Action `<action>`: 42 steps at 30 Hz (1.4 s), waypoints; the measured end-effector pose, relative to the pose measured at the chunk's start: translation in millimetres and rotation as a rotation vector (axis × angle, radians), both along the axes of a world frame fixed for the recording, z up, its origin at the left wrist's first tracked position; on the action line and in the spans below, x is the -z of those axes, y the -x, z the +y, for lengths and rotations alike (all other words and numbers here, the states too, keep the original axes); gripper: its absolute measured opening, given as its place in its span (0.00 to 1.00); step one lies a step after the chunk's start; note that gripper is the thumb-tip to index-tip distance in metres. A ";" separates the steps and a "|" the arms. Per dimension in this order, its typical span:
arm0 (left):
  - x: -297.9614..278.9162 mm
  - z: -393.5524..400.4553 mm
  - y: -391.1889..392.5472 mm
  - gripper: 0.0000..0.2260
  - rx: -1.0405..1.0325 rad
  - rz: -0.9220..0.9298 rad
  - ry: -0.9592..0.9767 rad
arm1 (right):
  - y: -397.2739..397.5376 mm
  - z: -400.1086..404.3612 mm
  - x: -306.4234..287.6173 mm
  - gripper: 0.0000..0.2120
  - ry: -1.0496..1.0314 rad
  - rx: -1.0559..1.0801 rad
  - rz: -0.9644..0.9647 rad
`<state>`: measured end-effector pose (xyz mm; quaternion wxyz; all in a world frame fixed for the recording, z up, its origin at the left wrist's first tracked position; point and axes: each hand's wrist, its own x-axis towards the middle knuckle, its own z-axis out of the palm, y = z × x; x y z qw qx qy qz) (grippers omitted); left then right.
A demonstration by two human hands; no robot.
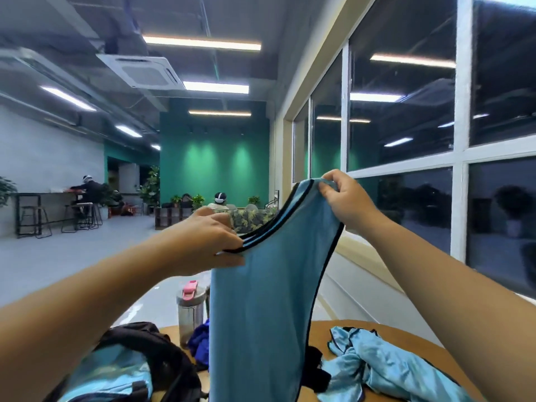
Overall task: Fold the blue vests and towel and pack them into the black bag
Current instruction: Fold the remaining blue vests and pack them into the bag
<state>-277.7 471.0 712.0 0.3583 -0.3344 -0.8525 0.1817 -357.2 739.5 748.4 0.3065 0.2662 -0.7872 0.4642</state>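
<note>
A blue vest point(261, 300) with black trim hangs lengthwise at the centre of the frame, held up above a round wooden counter point(385, 329). The right hand point(345, 198), at about 1 o'clock from the vest's middle, grasps one shoulder strap with curled fingers. The left hand point(208, 239), at about 11 o'clock, pinches the other strap at the striped neckline between thumb and fingers. The strap on the right is held higher than the one on the left.

At 4 o'clock on the counter lies a second blue vest point(385, 369), crumpled in a loose heap. At 8 o'clock sits the black bag point(162, 361), its mouth open, with light blue cloth point(116, 369) showing inside. Just behind the bag stands a clear water bottle point(190, 311) with a pink lid, and beside it a bunched dark blue fabric point(201, 343), partly hidden by the hanging vest.

Behind, dark windows point(406, 111) line the room at 2 o'clock, a green wall point(214, 161) stands at 12 o'clock.
</note>
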 end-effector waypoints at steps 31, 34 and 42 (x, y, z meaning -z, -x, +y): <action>-34.1 50.3 -88.7 0.09 0.529 -0.214 -1.025 | -43.5 32.1 -45.1 0.11 0.207 -0.027 0.207; -46.6 54.6 -93.9 0.08 0.610 -0.199 -1.106 | -41.9 27.9 -55.9 0.11 0.264 -0.006 0.255; 21.4 29.1 -62.8 0.13 0.274 -0.701 -0.874 | -12.8 21.0 -15.9 0.10 -0.156 0.047 -0.031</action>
